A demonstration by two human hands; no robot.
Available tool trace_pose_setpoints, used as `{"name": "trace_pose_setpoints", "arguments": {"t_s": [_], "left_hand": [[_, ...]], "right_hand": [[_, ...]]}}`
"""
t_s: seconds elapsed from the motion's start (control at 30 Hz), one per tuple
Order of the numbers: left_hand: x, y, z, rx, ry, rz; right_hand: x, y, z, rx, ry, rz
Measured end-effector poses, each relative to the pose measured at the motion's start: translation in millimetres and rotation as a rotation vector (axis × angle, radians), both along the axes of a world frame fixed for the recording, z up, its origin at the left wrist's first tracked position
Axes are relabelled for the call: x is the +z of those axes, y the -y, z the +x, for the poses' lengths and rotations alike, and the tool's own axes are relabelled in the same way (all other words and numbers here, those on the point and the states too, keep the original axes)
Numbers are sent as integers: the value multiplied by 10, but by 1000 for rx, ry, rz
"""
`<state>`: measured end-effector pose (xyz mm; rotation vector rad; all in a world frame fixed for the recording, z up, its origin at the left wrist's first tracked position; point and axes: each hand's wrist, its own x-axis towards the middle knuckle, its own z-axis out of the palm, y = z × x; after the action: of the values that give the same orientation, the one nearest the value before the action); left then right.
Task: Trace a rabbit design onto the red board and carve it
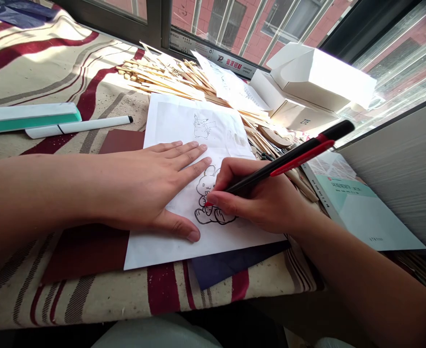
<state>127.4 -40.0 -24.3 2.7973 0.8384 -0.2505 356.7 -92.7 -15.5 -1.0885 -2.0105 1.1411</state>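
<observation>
The right hand (267,198) is closed around a black pen (292,159) which has a red clip, with the fingers pressed together low on it. The red tip of the pen is at a drawing of a rabbit (206,186), in the middle part of a white sheet (154,246); the fingers cover the right side of this drawing. The left hand (162,179) lies flat on the same sheet, palm down, with the thumb spread apart. Above the rabbit, a smaller figure with pointed ears (202,128) is drawn.

The white sheet lies over a brown-red sheet (85,253), seen at its left side, and over a dark blue sheet (234,265), which comes out at the near edge. All this is on a bench covered by a striped cloth (106,304). To the left, a white marker (100,124) lies just beside a white and turquoise case (31,118). Behind the sheet there are many thin sticks (162,79), and further right, white boxes (317,77) and a pale green book (361,208).
</observation>
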Motion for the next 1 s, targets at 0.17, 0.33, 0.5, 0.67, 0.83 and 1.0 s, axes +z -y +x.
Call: {"name": "trace_pose_setpoints", "arguments": {"t_s": [0.17,0.33,0.5,0.67,0.83,1.0], "left_hand": [[-13,-11,-1,-1,-19,-10],[2,-5,10,-5,-51,2],[20,3,24,-10,-67,11],[15,-5,16,5,-35,-15],[-11,-12,-16,3,-3,-15],[-13,-4,-3,8,-18,-12]], "right_hand": [[-21,3,0,-50,-53,-105],[-34,13,-5,-81,-52,-108],[-18,16,-7,-85,-4,-49],[-8,21,-14,-93,-11,-29],[-41,11,-2,-90,-79,-93],[-57,7,3,-63,-90,-88]]}}
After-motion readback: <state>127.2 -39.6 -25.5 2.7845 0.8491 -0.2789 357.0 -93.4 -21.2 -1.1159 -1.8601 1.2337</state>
